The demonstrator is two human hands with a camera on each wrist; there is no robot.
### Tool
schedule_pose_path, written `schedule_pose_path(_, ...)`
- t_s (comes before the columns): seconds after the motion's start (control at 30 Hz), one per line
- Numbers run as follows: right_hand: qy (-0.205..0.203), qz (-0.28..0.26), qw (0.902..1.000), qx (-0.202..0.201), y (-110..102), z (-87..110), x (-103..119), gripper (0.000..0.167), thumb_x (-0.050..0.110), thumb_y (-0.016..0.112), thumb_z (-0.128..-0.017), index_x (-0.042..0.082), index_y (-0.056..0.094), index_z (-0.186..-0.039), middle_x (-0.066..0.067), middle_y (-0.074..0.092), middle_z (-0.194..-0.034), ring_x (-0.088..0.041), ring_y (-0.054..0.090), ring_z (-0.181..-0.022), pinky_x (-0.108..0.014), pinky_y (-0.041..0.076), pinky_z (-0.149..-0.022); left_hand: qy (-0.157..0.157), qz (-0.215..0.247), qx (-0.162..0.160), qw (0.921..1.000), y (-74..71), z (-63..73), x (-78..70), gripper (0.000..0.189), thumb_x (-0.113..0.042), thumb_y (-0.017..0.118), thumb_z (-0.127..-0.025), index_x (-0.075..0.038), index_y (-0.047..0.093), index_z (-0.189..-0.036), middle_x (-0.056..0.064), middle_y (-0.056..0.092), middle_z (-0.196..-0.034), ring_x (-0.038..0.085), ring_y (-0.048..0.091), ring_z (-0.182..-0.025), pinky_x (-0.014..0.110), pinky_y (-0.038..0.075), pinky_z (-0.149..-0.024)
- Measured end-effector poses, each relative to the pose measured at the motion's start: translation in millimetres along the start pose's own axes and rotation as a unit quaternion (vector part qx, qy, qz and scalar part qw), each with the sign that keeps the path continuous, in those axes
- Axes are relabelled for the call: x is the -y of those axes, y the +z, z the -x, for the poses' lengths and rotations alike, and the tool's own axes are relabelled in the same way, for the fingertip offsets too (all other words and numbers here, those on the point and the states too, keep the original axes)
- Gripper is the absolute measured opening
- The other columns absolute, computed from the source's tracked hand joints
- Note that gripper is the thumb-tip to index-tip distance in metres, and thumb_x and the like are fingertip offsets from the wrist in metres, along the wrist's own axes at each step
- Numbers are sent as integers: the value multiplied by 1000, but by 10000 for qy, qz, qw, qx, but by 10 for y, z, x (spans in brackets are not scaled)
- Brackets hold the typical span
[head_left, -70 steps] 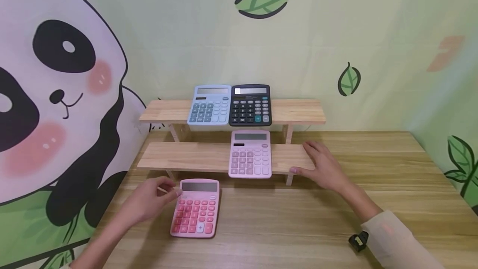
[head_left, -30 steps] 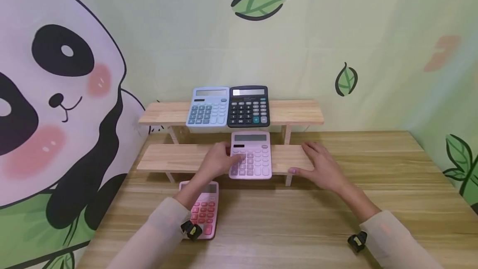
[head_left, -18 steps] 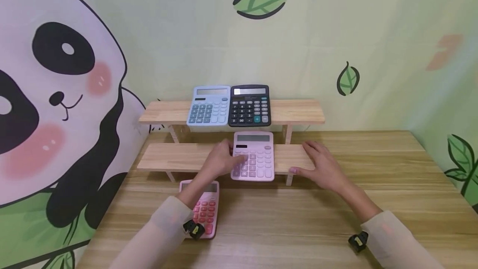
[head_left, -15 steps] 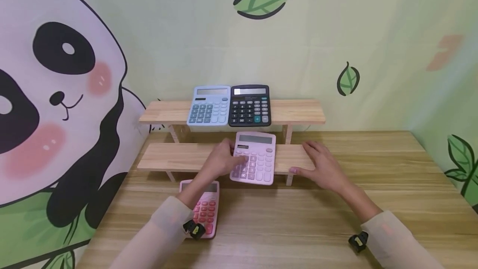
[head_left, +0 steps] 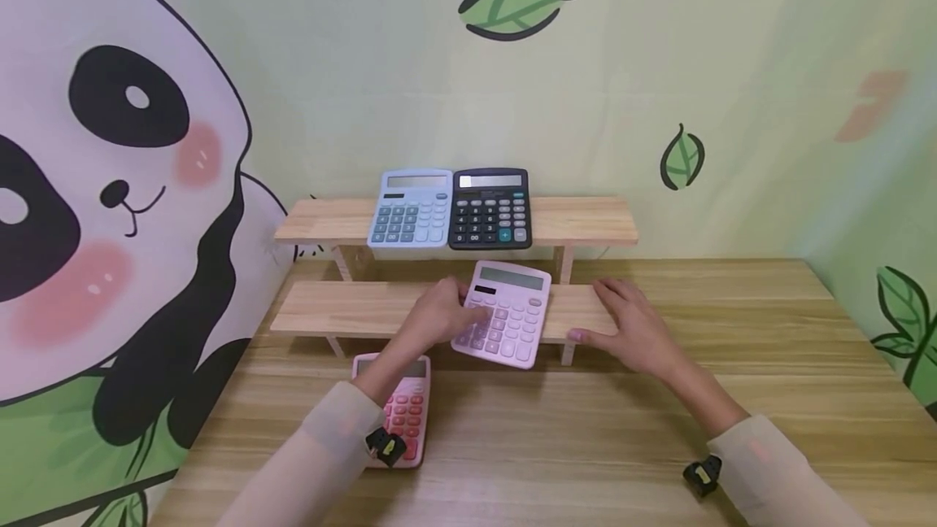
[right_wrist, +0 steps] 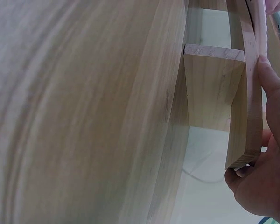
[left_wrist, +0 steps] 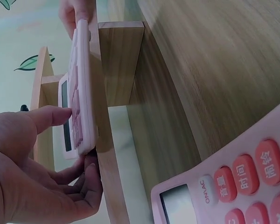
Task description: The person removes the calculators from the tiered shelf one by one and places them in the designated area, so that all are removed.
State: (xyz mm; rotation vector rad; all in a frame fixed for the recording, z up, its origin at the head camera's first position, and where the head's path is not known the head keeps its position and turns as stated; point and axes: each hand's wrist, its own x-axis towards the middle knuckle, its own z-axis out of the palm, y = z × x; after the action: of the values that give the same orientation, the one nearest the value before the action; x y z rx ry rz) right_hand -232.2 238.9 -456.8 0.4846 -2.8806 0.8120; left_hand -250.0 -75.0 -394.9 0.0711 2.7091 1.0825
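Note:
My left hand (head_left: 437,311) holds a pale pink calculator (head_left: 512,315) by its left side. The thumb lies on its keys and the other fingers reach under it, as the left wrist view shows. The calculator is turned clockwise over the lower wooden shelf (head_left: 337,307), its near edge jutting past the shelf's front. At that shelf's right end my right hand (head_left: 637,328) grips the board, thumb at the front edge and fingers round the back. A brighter pink calculator with red keys (head_left: 410,405) lies on the table, partly hidden by my left forearm.
On the upper wooden shelf (head_left: 586,219) a light blue calculator (head_left: 411,210) and a black calculator (head_left: 490,210) lean side by side. Wooden legs (head_left: 568,352) carry the shelves on the wood-grain table (head_left: 586,446). A panda-print cloth (head_left: 351,88) hangs behind and at the left.
My left hand has come from beside the brighter pink calculator to the pale pink one and taken hold. That calculator has shifted right and turned clockwise. My right hand has stayed put.

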Motion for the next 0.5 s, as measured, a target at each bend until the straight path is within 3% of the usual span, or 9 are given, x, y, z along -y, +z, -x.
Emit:
schedule_pose_path(0.37,-22,-10,10000,-17,9,4,-8,100,57,78,-92,-12,41,-155,-33,37,-160,-51,31,-150,-67,33,-119,-126,84,89,9998,13,6,-22,19,-24,81,-93,-8,72,-88,11,69,-86,19,56,-67,27,43,-51)
schedule_pose_path(0.5,-19,-11,10000,2,22,4,-10,100,56,78,-92,-12,41,-155,-33,37,-160,-51,31,-150,-67,32,-120,30,53,-153,9999,30,10,25,19,-20,78,-95,-2,70,-96,12,63,-100,22,57,-80,29,48,-60)
